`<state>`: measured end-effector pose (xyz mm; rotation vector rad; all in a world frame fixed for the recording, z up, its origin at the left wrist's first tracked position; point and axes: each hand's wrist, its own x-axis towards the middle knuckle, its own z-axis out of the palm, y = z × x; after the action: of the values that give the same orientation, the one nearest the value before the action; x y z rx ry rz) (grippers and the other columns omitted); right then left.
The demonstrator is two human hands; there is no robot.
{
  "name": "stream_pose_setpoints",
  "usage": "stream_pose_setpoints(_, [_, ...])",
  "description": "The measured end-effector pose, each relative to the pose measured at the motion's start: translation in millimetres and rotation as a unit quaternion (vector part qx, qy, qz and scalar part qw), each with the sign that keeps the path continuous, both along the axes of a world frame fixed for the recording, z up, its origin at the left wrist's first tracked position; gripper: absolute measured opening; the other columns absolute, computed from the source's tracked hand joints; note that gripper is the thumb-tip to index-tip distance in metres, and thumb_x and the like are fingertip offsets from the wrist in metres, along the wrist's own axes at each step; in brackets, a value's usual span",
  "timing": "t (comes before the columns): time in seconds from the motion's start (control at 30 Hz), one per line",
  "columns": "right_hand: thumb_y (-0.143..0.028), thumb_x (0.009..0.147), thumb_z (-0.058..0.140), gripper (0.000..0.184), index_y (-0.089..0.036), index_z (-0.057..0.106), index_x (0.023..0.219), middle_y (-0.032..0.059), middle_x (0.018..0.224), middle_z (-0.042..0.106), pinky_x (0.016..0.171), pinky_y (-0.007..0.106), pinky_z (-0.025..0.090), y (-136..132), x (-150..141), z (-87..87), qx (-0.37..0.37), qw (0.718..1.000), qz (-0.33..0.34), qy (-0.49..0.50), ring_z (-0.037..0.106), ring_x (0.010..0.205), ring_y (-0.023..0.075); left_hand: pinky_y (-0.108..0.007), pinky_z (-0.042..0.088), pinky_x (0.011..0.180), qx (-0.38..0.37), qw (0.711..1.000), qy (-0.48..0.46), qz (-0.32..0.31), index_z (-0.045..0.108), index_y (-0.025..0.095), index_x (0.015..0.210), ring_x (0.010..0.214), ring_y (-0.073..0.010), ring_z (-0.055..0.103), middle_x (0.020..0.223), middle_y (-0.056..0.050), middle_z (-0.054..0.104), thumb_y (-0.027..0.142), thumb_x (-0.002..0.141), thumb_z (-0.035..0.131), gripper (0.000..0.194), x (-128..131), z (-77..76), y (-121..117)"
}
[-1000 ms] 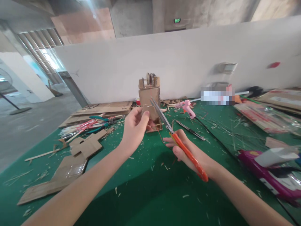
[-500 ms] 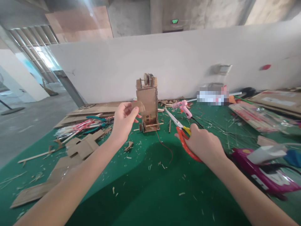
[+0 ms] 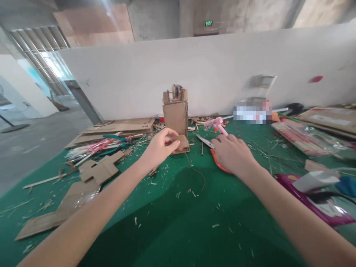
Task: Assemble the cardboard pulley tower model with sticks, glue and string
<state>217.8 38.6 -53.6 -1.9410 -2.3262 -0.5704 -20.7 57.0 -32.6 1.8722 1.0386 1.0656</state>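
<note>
My left hand (image 3: 162,145) pinches a small folded piece of brown cardboard (image 3: 182,144) against the lower front of a cardboard tower (image 3: 175,116). Wooden and cardboard discs (image 3: 176,91) sit on an axle at the tower's top. A thin dark red string (image 3: 198,171) trails from its base over the green table. My right hand (image 3: 235,152) is over the handles of the scissors (image 3: 220,163), which lie low at the table with blades pointing left. Its fingers are mostly hidden under the hand. Just behind it rests a pink glue gun (image 3: 218,124).
Cut cardboard pieces (image 3: 101,168), teal-handled pliers (image 3: 114,150) and bundled sticks (image 3: 89,150) lie at the left. A purple packet with a white plug on it (image 3: 306,200) is at the right. Scraps litter the green table (image 3: 172,222); a white partition (image 3: 205,74) stands behind.
My left hand has moved right and down, bringing the cardboard piece to the tower's base. My right hand has shifted up and left over the scissors, which have sunk lower.
</note>
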Motion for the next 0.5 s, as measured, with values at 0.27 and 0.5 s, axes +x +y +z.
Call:
stream_pose_setpoints(0.27, [-0.011, 0.089, 0.043, 0.020, -0.020, 0.059, 0.097, 0.0078, 0.104, 0.062, 0.084, 0.032, 0.038, 34, 0, -18.0, -0.062, 0.975, 0.212, -0.023, 0.054, 0.101, 0.0209, -0.025, 0.051, 0.054, -0.076, 0.968, 0.214, -0.110, 0.058, 0.019, 0.102, 0.068, -0.0162, 0.067, 0.098, -0.008, 0.065, 0.037, 0.084, 0.053, 0.026, -5, -21.7, -13])
stream_pose_setpoints(0.5, [-0.023, 0.092, 0.035, 0.013, -0.020, 0.047, 0.094, 0.0059, 0.086, 0.059, 0.077, 0.032, 0.041, 27, -7, -2.4, 0.012, 0.873, 0.182, 0.453, 0.054, 0.082, 0.0175, -0.031, 0.050, 0.070, 0.083, 0.931, 0.353, -0.034, 0.056, 0.019, 0.120, 0.091, -0.0219, 0.061, 0.110, -0.011, 0.059, 0.041, 0.089, 0.044, 0.040, -11, -39.0, -36])
